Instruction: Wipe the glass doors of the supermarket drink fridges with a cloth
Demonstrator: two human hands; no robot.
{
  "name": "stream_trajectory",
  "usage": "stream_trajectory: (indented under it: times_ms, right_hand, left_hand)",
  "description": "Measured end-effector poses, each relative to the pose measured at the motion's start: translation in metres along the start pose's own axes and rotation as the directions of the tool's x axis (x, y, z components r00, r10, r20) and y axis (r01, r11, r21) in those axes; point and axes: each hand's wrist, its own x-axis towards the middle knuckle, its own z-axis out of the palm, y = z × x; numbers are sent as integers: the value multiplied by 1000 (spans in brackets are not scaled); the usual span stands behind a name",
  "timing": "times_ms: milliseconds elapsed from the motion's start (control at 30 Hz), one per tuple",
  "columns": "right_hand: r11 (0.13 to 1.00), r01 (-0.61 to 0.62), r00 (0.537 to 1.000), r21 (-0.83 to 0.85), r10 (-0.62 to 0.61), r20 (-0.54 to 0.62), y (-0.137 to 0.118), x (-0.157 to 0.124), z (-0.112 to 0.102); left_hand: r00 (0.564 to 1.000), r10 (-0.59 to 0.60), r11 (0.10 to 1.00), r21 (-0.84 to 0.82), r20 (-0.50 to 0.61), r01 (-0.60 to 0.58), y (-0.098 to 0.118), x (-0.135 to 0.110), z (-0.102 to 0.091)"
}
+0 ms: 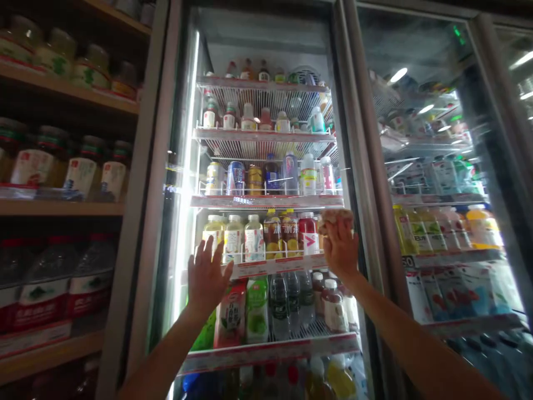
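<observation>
A glass fridge door stands in front of me, with lit shelves of drinks behind it. My left hand is raised against the left part of the glass, fingers spread and nothing in it. Toward the door's right edge, my right hand presses a crumpled pale brown cloth to the pane. Behind the hands sit a row of bottles, among them a red bottle and a pale juice bottle. Part of the shelf rail is hidden by my hands.
Wooden shelves on the left hold bottles, with large water bottles lower down. A metal door frame separates this door from another glass door on the right, which carries bright reflections.
</observation>
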Motion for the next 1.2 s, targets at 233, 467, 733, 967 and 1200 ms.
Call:
stream_trajectory:
  times_ms: [233,467,733,967,1200]
  right_hand:
    - [818,542,810,195,-570,139,-72,14,11]
    - [932,301,947,202,-317,47,-135,31,28]
    - [832,445,851,330,-508,135,-242,44,37]
    - [643,675,670,362,-739,63,-292,74,48]
    - [942,302,946,147,-315,78,-181,140,39]
  left_hand:
    - [999,-37,999,31,32,36,-16,2,-12]
    - [986,-161,986,46,38,159,-69,0,-26]
    - [995,-95,995,34,-20,95,-117,3,-44]
    - [987,-123,992,-14,-101,123,-130,26,-63]
    - [998,-33,999,33,-60,35,-118,48,-65]
